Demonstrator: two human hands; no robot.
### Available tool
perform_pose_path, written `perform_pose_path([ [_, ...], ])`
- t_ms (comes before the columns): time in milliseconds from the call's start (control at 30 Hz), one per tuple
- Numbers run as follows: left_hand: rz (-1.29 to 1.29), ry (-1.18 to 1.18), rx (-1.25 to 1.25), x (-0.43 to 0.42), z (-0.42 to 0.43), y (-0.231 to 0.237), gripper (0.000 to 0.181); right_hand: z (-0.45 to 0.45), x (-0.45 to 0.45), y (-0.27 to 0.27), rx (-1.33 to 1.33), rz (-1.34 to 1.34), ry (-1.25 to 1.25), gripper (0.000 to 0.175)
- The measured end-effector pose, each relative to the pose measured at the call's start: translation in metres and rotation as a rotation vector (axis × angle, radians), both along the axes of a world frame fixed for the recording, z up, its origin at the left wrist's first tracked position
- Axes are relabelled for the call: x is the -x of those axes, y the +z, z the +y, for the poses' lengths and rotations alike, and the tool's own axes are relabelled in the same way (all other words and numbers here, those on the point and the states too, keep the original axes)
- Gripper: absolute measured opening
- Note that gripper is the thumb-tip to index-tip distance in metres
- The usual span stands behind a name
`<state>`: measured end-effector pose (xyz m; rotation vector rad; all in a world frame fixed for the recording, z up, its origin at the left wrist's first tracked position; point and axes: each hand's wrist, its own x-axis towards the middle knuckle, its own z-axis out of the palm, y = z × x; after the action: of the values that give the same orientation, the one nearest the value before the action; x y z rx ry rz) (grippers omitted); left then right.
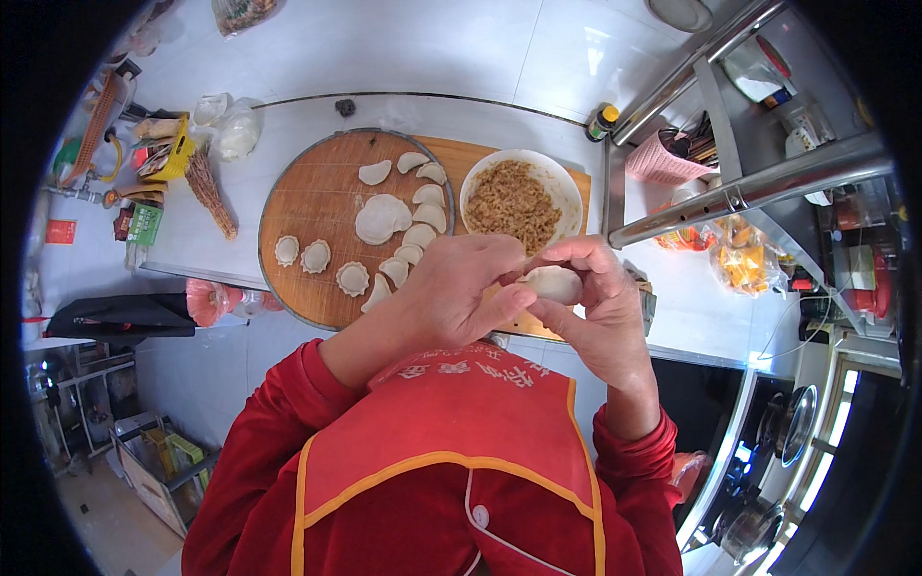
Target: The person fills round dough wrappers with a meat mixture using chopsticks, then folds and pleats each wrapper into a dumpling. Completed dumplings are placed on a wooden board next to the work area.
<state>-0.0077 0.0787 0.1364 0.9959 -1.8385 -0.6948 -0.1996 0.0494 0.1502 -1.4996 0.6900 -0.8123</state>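
Between my left hand (472,284) and my right hand (601,302) is a folded dumpling (553,284), pinched at its edge by the fingers of both. Behind it stands a white bowl (571,191) of minced filling (510,201). To the left, a round wooden board (310,194) carries a small pile of flat dough wrappers (380,219). Several half-moon dumplings (430,216) lie in a curve right of the pile. Round crimped dumplings (353,279) sit near the board's front left. My left forearm hides part of the board's front edge.
Under the bowl is a rectangular wooden board (585,209). A metal shelf frame (742,194) rises at the right, with a pink basket (666,157) and a yellow-capped bottle (602,122) nearby. Plastic bags (238,129) and a straw whisk (209,187) lie left on the counter.
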Motion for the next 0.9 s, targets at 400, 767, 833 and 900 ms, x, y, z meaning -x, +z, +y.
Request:
perform_pose_path([
  [400,0.004,0.023,-0.021,0.003,-0.003,-0.009,0.031,-0.020,0.004,0.009,-0.114,0.255,0.168,0.029],
  [767,-0.092,-0.023,-0.108,-0.006,-0.013,-0.001,0.035,-0.028,-0.004,0.016,-0.035,0.413,0.248,0.027],
  [833,-0.095,-0.014,-0.098,-0.006,-0.013,-0.001,0.033,-0.028,-0.006,0.016,-0.020,0.388,0.249,0.027],
  [900,-0.084,-0.011,-0.076,-0.008,-0.010,0.001,0.030,-0.028,-0.007,0.008,-0.126,0.282,0.238,0.030],
])
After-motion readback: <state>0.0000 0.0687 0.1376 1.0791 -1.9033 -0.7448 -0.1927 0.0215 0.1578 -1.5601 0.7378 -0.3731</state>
